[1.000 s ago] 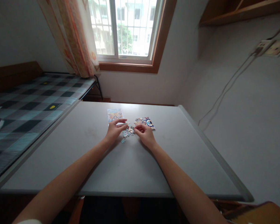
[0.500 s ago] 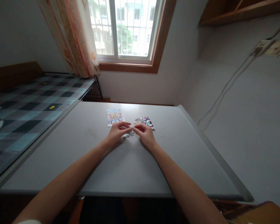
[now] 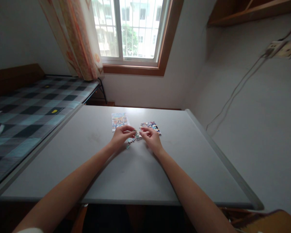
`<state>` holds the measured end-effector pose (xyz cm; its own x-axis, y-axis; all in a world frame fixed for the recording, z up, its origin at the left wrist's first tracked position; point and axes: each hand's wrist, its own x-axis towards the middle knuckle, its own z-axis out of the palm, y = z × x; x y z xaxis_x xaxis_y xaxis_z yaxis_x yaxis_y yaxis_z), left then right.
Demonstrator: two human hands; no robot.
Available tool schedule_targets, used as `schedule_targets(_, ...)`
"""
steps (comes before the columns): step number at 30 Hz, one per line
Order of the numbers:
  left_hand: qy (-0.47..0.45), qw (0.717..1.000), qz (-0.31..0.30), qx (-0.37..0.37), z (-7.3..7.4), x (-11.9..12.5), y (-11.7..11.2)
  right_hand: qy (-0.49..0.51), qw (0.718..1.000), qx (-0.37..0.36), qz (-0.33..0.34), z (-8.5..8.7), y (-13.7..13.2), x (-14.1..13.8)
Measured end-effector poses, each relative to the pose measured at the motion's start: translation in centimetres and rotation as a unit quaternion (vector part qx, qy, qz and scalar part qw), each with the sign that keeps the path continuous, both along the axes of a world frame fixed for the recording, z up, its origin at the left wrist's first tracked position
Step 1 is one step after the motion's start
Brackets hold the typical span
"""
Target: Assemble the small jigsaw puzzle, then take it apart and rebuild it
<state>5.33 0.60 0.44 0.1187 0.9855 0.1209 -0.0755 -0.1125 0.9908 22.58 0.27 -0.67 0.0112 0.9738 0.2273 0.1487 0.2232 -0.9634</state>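
Both my hands rest near the middle of a grey table [image 3: 135, 174], over a small heap of loose puzzle pieces [image 3: 131, 140]. My left hand [image 3: 120, 137] has its fingers curled and pinches a small puzzle piece [image 3: 134, 131] at thumb and forefinger. My right hand [image 3: 151, 139] is just to the right, fingers bent toward the same spot; what its fingertips hold is too small to make out. A partly joined colourful puzzle section [image 3: 150, 126] lies beyond my right hand. A small picture card [image 3: 118, 120] lies beyond my left hand.
A bed with a checked blue and black cover [image 3: 26, 110] runs along the table's left edge. A window [image 3: 131, 30] with a curtain [image 3: 75, 38] is straight ahead. The wall on the right carries a socket [image 3: 281, 49] with a hanging cable, and a wooden shelf above.
My left hand has moved right from the picture card toward my right hand and lifted a little. My right hand's fingers have shifted slightly over the loose pieces.
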Motion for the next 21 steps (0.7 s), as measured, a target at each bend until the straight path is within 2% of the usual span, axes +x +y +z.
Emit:
schedule_targets(6,-0.008,0.999,-0.017,-0.026,0.2,0.0,-0.2,-0.022,0.997,0.006,0.079,0.0,-0.3,-0.3)
schedule_targets(10,-0.007,0.999,-0.016,-0.041,0.2,0.0,-0.2,-0.041,0.997,0.032,0.057,-0.1,-0.4,-0.3)
schedule_targets(16,-0.051,0.993,-0.023,-0.106,0.0,-0.1,0.0,-0.137,0.979,0.152,0.024,0.8,-0.9,-0.1)
schedule_targets(18,-0.025,0.996,0.001,-0.089,-0.1,-0.3,0.2,-0.156,0.974,0.163,0.021,0.9,-1.0,0.0)
schedule_targets(21,0.094,0.995,0.038,-0.017,-0.2,-0.8,0.5,-0.183,0.97,0.155,0.027,0.7,-0.9,0.1)
